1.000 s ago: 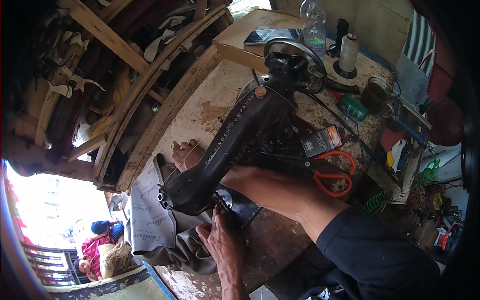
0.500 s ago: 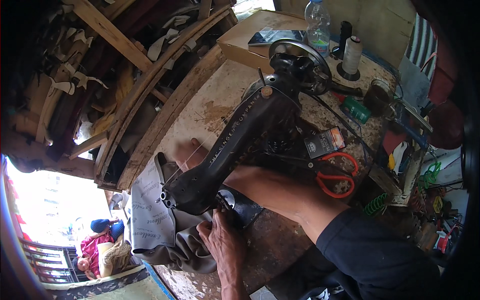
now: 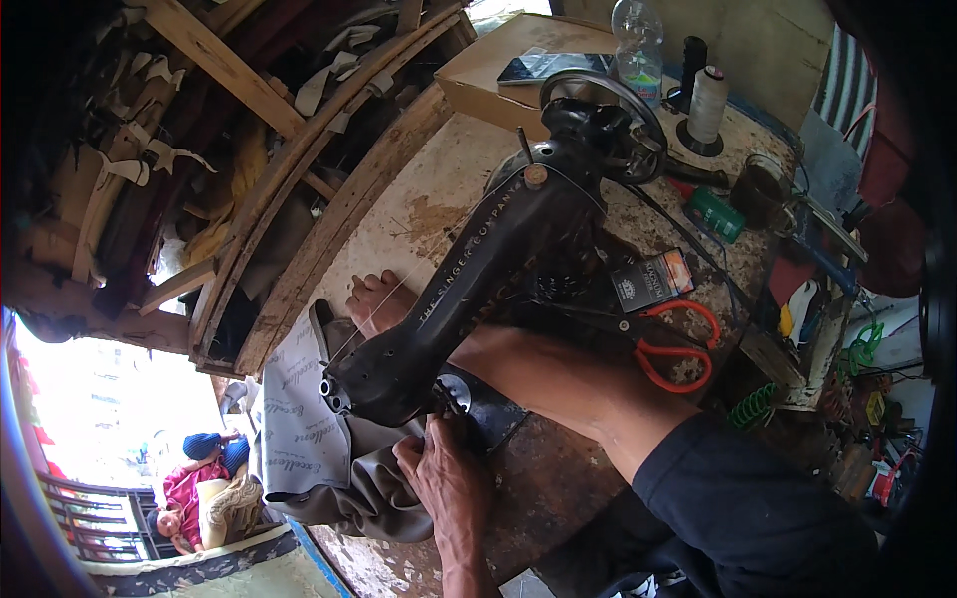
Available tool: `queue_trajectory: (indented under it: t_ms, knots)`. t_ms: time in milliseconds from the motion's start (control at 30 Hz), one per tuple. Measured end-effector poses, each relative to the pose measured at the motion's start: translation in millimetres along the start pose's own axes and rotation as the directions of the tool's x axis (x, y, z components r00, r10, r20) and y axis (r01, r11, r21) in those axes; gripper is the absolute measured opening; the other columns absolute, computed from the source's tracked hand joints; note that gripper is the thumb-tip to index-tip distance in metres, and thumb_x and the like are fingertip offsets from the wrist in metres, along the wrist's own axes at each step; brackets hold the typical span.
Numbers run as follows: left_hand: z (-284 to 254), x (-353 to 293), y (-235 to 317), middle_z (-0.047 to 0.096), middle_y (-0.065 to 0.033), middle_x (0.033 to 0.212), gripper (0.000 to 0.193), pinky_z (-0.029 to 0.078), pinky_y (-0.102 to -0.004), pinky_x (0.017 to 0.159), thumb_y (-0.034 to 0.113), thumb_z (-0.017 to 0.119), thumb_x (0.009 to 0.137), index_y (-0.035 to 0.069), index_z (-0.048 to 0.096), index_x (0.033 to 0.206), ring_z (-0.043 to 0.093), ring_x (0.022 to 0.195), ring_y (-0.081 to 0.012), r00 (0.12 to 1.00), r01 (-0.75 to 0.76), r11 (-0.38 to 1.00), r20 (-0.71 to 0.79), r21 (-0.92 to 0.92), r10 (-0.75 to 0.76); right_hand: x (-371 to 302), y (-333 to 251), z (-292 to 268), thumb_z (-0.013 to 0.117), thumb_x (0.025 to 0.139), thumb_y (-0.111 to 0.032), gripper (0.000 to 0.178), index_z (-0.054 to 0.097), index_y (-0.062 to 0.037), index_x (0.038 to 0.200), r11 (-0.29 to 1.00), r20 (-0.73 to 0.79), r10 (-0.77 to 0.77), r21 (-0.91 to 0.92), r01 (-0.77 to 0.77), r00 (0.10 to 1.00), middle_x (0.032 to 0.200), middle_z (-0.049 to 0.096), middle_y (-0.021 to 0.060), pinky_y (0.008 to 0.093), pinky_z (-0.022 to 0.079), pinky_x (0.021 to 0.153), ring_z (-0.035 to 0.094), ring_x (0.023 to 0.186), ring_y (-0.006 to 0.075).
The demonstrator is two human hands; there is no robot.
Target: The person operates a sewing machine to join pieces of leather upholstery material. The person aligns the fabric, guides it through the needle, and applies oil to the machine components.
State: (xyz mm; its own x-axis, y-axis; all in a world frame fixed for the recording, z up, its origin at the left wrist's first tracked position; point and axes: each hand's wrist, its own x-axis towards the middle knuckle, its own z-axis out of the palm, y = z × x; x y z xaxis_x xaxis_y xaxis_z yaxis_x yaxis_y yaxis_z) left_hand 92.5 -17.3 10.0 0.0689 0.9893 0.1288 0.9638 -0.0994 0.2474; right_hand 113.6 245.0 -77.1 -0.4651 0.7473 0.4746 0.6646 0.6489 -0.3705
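Observation:
A black sewing machine (image 3: 454, 269) slants across the worktable, its needle end toward the lower left. Beneath that end lies grey-brown material (image 3: 369, 498) with a pale printed backing (image 3: 299, 439), folded in loose creases. My left hand (image 3: 451, 483) is closed on the material's near side, fingertips right beside the presser foot. Passing under the machine's arm, my right forearm (image 3: 558, 384) reaches the far side. There my right hand (image 3: 377, 302) rests with fingers apart and slightly bent, by the material's far edge; the machine hides part of it. Pale thread runs past this hand.
Scissors with orange-red handles (image 3: 714, 329) and a small dark packet (image 3: 651, 284) lie right of the machine. Farther back are a green bottle (image 3: 715, 214), a glass mug (image 3: 763, 189), a thread cone (image 3: 708, 108) and a phone (image 3: 553, 68) on a cardboard box (image 3: 478, 95). Another person (image 3: 199, 488) sits outside.
My right hand's fingers, blurred and raised before, are now lowered and apart on the far side. My left hand stays by the presser foot. The whole view has shifted slightly.

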Motion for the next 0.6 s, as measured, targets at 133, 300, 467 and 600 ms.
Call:
queue_trajectory:
  t_ms: [133,300,467,600]
  knots:
    - [-3.8,-0.1,-3.6,0.076,-0.0173,0.108,0.011,0.036,-0.0499,0.101,0.004,0.054,0.097,0.004,0.057,0.108,0.065,0.097,-0.0399,1.0,-0.012,1.0,-0.017,0.005,0.012,2.9,-7.4,-1.8,0.057,0.098,-0.04,0.04,0.073,-0.0063,0.113,1.0,-0.013,-0.018,-0.001,0.018,1.0,0.117,0.075,0.0152,0.0536,0.044,0.106,0.062,0.124,0.0354]
    - [1.7,0.7,-4.7,0.076,-0.0191,0.107,0.011,0.035,-0.0508,0.104,0.003,0.056,0.096,0.003,0.056,0.107,0.065,0.098,-0.0416,1.0,-0.01,1.0,-0.022,-0.01,0.01,3.4,0.4,-2.9,0.058,0.097,-0.039,0.038,0.074,-0.0079,0.111,0.998,0.042,0.021,0.061,-0.024,0.999,0.117,0.074,0.0149,0.0528,0.043,0.107,0.062,0.125,0.0342]
    - [-4.7,1.5,-3.6,0.076,-0.0204,0.11,0.013,0.036,-0.0513,0.104,0.003,0.058,0.094,0.003,0.056,0.107,0.063,0.098,-0.0441,0.999,0.03,0.999,0.011,-0.038,-0.03,3.7,-7.9,-11.0,0.058,0.097,-0.037,0.036,0.075,-0.0086,0.11,0.999,0.091,-0.007,0.053,0.002,0.996,0.117,0.074,0.0125,0.0521,0.043,0.107,0.062,0.127,0.0305]
    - [-3.5,0.5,1.1,0.076,-0.0195,0.114,0.016,0.038,-0.0514,0.103,0.003,0.059,0.093,0.002,0.058,0.109,0.06,0.102,-0.0448,0.997,0.08,0.997,0.014,0.007,-0.08,2.3,-4.2,-10.7,0.059,0.096,-0.04,0.038,0.074,-0.0091,0.111,1.0,0.032,0.005,0.004,-0.005,0.999,0.118,0.074,0.0119,0.0528,0.043,0.107,0.062,0.127,0.0311]
